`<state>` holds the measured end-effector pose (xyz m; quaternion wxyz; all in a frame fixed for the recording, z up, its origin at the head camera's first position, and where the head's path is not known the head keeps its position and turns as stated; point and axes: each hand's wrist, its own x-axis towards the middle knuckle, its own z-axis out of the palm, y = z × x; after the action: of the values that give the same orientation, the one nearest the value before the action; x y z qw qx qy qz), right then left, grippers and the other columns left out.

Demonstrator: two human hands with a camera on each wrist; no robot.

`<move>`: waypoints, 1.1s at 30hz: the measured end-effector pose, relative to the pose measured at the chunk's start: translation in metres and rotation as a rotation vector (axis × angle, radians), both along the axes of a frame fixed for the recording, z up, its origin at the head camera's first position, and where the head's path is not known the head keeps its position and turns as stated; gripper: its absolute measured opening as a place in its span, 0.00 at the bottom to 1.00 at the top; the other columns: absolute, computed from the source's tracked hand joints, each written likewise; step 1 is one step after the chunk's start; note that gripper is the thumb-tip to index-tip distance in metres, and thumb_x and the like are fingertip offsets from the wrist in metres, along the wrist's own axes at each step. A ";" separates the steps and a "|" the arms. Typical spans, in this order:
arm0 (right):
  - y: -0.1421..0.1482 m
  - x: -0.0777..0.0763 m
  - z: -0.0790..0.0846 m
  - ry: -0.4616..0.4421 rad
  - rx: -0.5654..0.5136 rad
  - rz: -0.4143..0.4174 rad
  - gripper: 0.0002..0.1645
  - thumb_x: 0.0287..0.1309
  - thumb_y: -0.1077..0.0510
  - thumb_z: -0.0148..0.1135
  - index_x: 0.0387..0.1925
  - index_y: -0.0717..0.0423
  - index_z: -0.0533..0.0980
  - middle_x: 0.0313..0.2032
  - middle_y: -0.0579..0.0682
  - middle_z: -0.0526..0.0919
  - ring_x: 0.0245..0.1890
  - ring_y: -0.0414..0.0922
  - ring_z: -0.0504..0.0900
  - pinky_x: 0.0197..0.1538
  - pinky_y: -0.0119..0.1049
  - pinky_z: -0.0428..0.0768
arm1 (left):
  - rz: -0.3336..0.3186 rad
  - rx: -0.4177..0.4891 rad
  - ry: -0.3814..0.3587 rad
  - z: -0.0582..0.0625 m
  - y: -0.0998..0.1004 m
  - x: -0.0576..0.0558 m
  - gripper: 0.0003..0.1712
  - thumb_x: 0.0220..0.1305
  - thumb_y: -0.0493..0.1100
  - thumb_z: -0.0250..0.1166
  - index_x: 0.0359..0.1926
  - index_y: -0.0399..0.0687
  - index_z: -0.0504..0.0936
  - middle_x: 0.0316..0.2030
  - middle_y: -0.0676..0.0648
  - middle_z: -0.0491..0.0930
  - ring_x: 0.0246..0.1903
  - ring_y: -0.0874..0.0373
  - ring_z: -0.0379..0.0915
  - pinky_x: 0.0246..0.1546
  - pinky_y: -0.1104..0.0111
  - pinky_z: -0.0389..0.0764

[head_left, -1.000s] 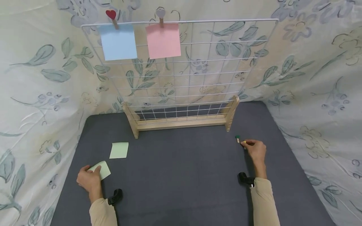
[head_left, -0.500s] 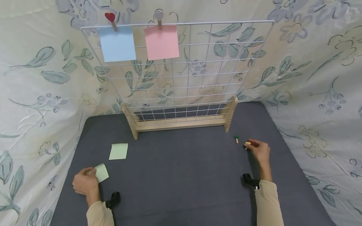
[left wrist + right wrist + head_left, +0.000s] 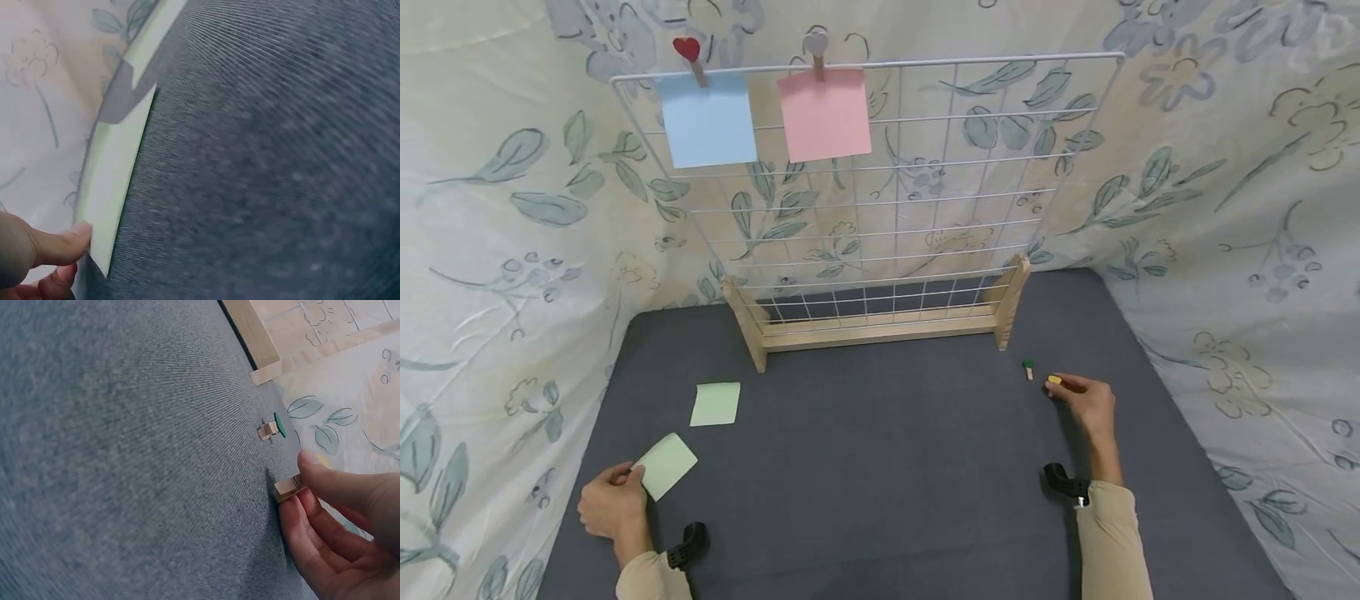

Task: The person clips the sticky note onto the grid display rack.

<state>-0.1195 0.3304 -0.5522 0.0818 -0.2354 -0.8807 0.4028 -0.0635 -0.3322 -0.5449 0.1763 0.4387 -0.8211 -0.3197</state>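
Observation:
My left hand [image 3: 613, 504] pinches the near left corner of a pale green paper square [image 3: 667, 467] between thumb and fingers. In the left wrist view the thumb lies on top of that paper [image 3: 115, 169]. A second pale green square [image 3: 715, 404] lies flat on the table just beyond it. At the right, my right hand [image 3: 1090, 408] pinches a small wooden clothespin with a yellow top [image 3: 1054, 380]; its wooden end [image 3: 287, 487] shows between thumb and fingertips in the right wrist view. Another clothespin with a green top [image 3: 1028, 369] lies on the table close by.
A white wire grid [image 3: 895, 200] stands in a wooden base [image 3: 880, 331] at the back of the dark table [image 3: 865, 467]. Clothespins with heart tops hold a blue paper [image 3: 709, 121] and a pink paper [image 3: 825, 117] on its top bar. Floral cloth [image 3: 497, 250] surrounds the table.
My left hand has moved left and nearer, and more of the pinched green paper shows. My right hand has shifted slightly right with the yellow-topped clothespin, away from the green-topped one.

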 end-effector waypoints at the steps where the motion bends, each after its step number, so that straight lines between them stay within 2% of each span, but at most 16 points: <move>1: 0.000 0.000 0.000 -0.004 -0.008 0.001 0.21 0.57 0.53 0.71 0.47 0.65 0.83 0.42 0.62 0.86 0.35 0.41 0.79 0.30 0.22 0.71 | -0.001 -0.001 0.003 -0.001 0.000 0.001 0.14 0.64 0.40 0.65 0.43 0.30 0.83 0.39 0.30 0.79 0.43 0.30 0.73 0.49 0.36 0.69; 3: 0.001 -0.001 0.000 -0.008 -0.017 0.007 0.21 0.59 0.52 0.70 0.48 0.64 0.83 0.43 0.62 0.86 0.33 0.36 0.77 0.30 0.21 0.72 | -0.006 0.000 0.015 -0.001 -0.001 0.002 0.13 0.64 0.40 0.66 0.41 0.30 0.83 0.37 0.30 0.80 0.41 0.31 0.73 0.47 0.36 0.70; 7: 0.002 -0.001 0.001 -0.002 -0.028 0.014 0.21 0.60 0.52 0.69 0.48 0.64 0.83 0.42 0.62 0.86 0.29 0.30 0.75 0.28 0.20 0.72 | -0.040 0.044 0.005 0.001 -0.003 0.002 0.15 0.61 0.41 0.70 0.40 0.29 0.84 0.25 0.35 0.82 0.39 0.32 0.74 0.48 0.36 0.70; 9: 0.002 0.000 0.002 -0.002 -0.027 0.011 0.21 0.60 0.52 0.69 0.48 0.64 0.83 0.42 0.61 0.86 0.29 0.28 0.75 0.29 0.20 0.72 | -0.065 0.068 -0.018 0.002 -0.005 0.001 0.17 0.60 0.43 0.71 0.40 0.29 0.84 0.17 0.42 0.81 0.31 0.37 0.76 0.47 0.37 0.70; 10: 0.003 0.000 0.002 -0.002 -0.029 0.010 0.21 0.60 0.52 0.69 0.47 0.64 0.83 0.41 0.61 0.86 0.29 0.28 0.75 0.29 0.20 0.72 | -0.078 0.081 -0.033 0.002 -0.006 0.001 0.18 0.60 0.44 0.71 0.41 0.29 0.85 0.13 0.48 0.79 0.27 0.41 0.77 0.44 0.41 0.72; 12: 0.003 0.000 0.002 -0.003 -0.028 0.011 0.21 0.61 0.51 0.68 0.48 0.64 0.83 0.42 0.61 0.86 0.29 0.28 0.75 0.29 0.20 0.72 | -0.114 0.143 -0.017 0.002 -0.009 0.000 0.20 0.60 0.44 0.71 0.41 0.27 0.84 0.10 0.57 0.76 0.17 0.54 0.76 0.39 0.50 0.80; 14: 0.004 0.000 0.003 -0.001 -0.026 0.016 0.21 0.61 0.51 0.68 0.48 0.64 0.83 0.42 0.61 0.86 0.28 0.27 0.75 0.29 0.20 0.73 | -0.150 0.234 0.040 0.000 -0.009 0.000 0.19 0.61 0.41 0.71 0.42 0.24 0.84 0.09 0.64 0.74 0.12 0.66 0.73 0.25 0.63 0.84; 15: 0.004 0.000 0.003 0.003 -0.028 0.020 0.21 0.61 0.51 0.68 0.48 0.64 0.83 0.42 0.61 0.86 0.28 0.27 0.75 0.29 0.19 0.73 | -0.164 0.298 0.079 0.000 -0.009 0.000 0.17 0.61 0.38 0.70 0.41 0.23 0.83 0.10 0.65 0.75 0.12 0.69 0.73 0.20 0.68 0.83; 16: 0.005 0.000 0.003 0.008 -0.032 0.026 0.21 0.61 0.52 0.68 0.48 0.65 0.83 0.42 0.62 0.86 0.28 0.27 0.75 0.28 0.19 0.73 | -0.181 0.366 0.119 0.000 -0.009 0.000 0.15 0.61 0.36 0.69 0.41 0.23 0.83 0.11 0.66 0.75 0.13 0.68 0.75 0.17 0.73 0.82; 17: 0.005 0.000 0.004 0.013 -0.037 0.031 0.21 0.61 0.52 0.68 0.48 0.65 0.83 0.42 0.62 0.86 0.27 0.26 0.75 0.28 0.18 0.74 | -0.196 0.432 0.160 0.000 -0.008 0.000 0.12 0.61 0.34 0.69 0.40 0.24 0.84 0.12 0.65 0.77 0.14 0.68 0.77 0.15 0.70 0.83; 20: 0.006 -0.001 0.004 0.027 -0.044 0.038 0.21 0.61 0.53 0.68 0.48 0.66 0.83 0.42 0.63 0.86 0.27 0.25 0.75 0.28 0.17 0.75 | -0.230 0.561 0.239 0.000 -0.006 0.000 0.01 0.59 0.30 0.69 0.32 0.33 0.86 0.16 0.59 0.81 0.18 0.65 0.80 0.20 0.68 0.86; 21: 0.007 -0.001 0.005 0.029 -0.045 0.039 0.21 0.61 0.53 0.68 0.48 0.66 0.83 0.42 0.63 0.86 0.27 0.24 0.75 0.29 0.17 0.75 | -0.240 0.588 0.254 0.000 -0.006 -0.001 0.02 0.59 0.30 0.69 0.30 0.36 0.86 0.17 0.57 0.82 0.19 0.64 0.81 0.22 0.67 0.86; 24: 0.008 -0.001 0.007 0.031 -0.028 0.041 0.21 0.60 0.52 0.69 0.48 0.65 0.83 0.43 0.62 0.86 0.28 0.23 0.74 0.30 0.17 0.74 | -0.281 0.623 0.270 0.000 -0.004 -0.002 0.06 0.58 0.30 0.70 0.28 0.43 0.84 0.20 0.53 0.84 0.21 0.61 0.83 0.26 0.65 0.88; 31: 0.007 -0.005 0.015 0.053 -0.010 0.042 0.21 0.62 0.50 0.67 0.48 0.63 0.83 0.44 0.61 0.86 0.30 0.23 0.73 0.32 0.20 0.73 | -0.290 0.698 0.318 0.006 0.002 -0.014 0.04 0.57 0.31 0.70 0.32 0.42 0.84 0.24 0.52 0.85 0.23 0.59 0.85 0.31 0.64 0.88; 33: 0.007 -0.008 0.019 0.071 -0.011 0.044 0.21 0.62 0.50 0.67 0.48 0.62 0.83 0.43 0.61 0.86 0.30 0.23 0.74 0.33 0.20 0.73 | -0.301 0.694 0.334 0.009 0.006 -0.018 0.03 0.58 0.31 0.70 0.33 0.41 0.85 0.24 0.52 0.85 0.23 0.59 0.85 0.32 0.64 0.88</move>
<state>-0.1272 0.3370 -0.5336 0.1029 -0.2017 -0.8801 0.4173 -0.0812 -0.3261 -0.5361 0.1000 0.2891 -0.6798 -0.6666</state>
